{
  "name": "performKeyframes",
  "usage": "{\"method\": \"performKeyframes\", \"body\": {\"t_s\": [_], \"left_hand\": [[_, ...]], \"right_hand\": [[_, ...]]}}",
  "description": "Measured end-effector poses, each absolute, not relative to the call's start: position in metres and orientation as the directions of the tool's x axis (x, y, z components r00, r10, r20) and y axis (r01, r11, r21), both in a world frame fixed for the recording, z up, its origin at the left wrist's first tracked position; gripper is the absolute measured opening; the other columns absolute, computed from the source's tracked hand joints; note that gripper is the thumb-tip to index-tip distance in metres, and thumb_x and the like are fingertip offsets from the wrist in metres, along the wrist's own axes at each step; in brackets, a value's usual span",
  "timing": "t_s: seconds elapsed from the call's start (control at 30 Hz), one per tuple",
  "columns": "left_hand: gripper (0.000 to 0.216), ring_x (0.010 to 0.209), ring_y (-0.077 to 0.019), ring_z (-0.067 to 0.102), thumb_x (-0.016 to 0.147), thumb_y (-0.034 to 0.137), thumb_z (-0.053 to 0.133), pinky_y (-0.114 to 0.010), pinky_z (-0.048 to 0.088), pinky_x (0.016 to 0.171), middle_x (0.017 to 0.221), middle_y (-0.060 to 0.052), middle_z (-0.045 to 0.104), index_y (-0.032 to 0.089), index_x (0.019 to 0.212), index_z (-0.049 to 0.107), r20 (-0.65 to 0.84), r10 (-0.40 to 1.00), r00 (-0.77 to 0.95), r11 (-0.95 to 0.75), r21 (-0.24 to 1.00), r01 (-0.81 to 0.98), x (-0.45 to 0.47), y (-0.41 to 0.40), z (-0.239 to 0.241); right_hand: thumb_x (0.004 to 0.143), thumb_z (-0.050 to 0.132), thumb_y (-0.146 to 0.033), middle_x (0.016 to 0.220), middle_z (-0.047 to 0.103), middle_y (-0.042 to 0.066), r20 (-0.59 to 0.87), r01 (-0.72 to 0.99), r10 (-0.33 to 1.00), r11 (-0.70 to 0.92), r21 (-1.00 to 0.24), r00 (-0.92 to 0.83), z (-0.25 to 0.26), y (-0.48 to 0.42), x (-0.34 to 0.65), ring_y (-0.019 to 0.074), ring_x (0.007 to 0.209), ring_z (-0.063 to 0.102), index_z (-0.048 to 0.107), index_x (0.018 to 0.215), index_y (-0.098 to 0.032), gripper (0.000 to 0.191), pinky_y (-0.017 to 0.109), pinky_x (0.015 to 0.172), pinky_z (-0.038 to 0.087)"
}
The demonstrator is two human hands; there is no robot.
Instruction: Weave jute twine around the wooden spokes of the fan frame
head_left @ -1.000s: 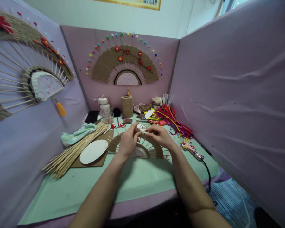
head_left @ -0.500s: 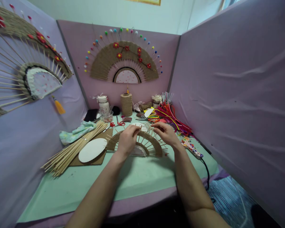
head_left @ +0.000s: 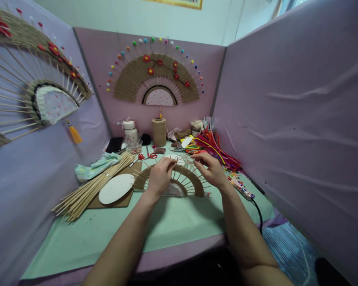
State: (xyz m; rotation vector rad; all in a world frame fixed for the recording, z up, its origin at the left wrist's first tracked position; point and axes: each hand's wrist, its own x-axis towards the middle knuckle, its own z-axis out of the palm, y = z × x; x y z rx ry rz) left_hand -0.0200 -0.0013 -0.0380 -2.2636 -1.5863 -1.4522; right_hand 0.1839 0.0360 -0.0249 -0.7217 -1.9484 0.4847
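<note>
Woven fan (head_left: 173, 189): on green tablecloth (head_left: 101, 242), mid-table, between the hands; half-round, a thin pale panel at its centre.
Fan long axis: runs left to right, almost square to the viewer.
Fan pointing: arched side to far, straight edge to near; stick ends poke out past the outer band to left, far and right.
Left hand (head_left: 161, 174): on fan's far rim, left of its right half; thumb and fingers pinching the rim by a stick.
Right hand (head_left: 210, 169): right and far part of fan, fingertips pointing left, thumb and forefinger close together; thin strands (head_left: 187, 159) by the tips, cannot tell if gripped.
Left of fan: white oval card (head_left: 116, 189) lying partly on brown board (head_left: 123, 201); stick bundle (head_left: 95, 186) slanting near-left to far-right.
Right of fan: patterned glue gun (head_left: 241, 188), well apart.
Far: twine spool (head_left: 159, 133), upright; bigger fan (head_left: 167, 71) on far wall, arch up.
</note>
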Motion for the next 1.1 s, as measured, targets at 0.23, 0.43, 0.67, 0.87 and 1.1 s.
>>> {"method": "performKeyframes", "body": {"t_s": [0.23,0.43,0.67,0.87,1.1], "left_hand": [[0.010,0.087,-0.0159,0.060,0.084,0.016,0.054,-0.028,0.046,0.081,0.090,-0.004,0.066,0.020,0.089,0.062,0.697,0.715,0.046,-0.494,0.459,0.738,-0.018,-0.005,-0.034],[0.009,0.085,-0.0160,0.060,0.085,0.018,0.053,-0.029,0.047,0.078,0.088,-0.003,0.065,0.020,0.087,0.062,0.717,0.697,0.028,-0.495,0.452,0.742,-0.021,-0.004,-0.033],[0.013,0.088,-0.0167,0.061,0.087,0.021,0.051,-0.029,0.048,0.081,0.093,-0.004,0.065,0.021,0.092,0.062,0.715,0.698,0.037,-0.471,0.419,0.776,-0.021,-0.002,-0.038],[0.024,0.086,-0.0157,0.062,0.086,0.024,0.052,-0.029,0.050,0.077,0.121,-0.011,0.053,0.020,0.109,0.057,0.762,0.646,-0.047,-0.401,0.390,0.829,-0.012,-0.006,-0.039],[0.036,0.108,-0.0192,0.057,0.089,0.021,0.046,-0.027,0.050,0.078,0.123,-0.013,0.056,0.020,0.125,0.043,0.777,0.616,0.129,-0.493,0.252,0.833,0.005,-0.008,-0.053]], "right_hand": [[0.084,0.054,-0.039,0.080,0.062,0.004,0.553,0.148,0.786,0.604,-0.784,-0.276,-0.037,0.053,0.189,0.0150,0.069,0.055,0.063,0.093,-0.018,0.025,0.028,0.064,0.043],[0.081,0.057,-0.045,0.071,0.061,0.003,0.455,0.123,0.801,0.535,-0.836,-0.389,-0.052,0.057,0.191,0.0147,0.066,0.054,0.063,0.079,-0.018,0.028,0.026,0.061,0.042],[0.076,0.065,-0.037,0.074,0.064,0.003,0.487,0.211,0.770,0.601,-0.771,-0.411,-0.060,0.055,0.189,0.0145,0.069,0.054,0.065,0.074,-0.017,0.020,0.026,0.062,0.041],[0.080,0.061,-0.036,0.074,0.063,0.004,0.538,0.187,0.748,0.636,-0.749,-0.388,-0.066,0.055,0.184,0.0149,0.071,0.055,0.064,0.073,-0.017,0.021,0.027,0.065,0.043],[0.079,0.061,-0.037,0.073,0.061,0.003,0.577,0.171,0.743,0.652,-0.739,-0.340,-0.067,0.052,0.179,0.0152,0.071,0.054,0.063,0.072,-0.017,0.021,0.027,0.064,0.043]]}}
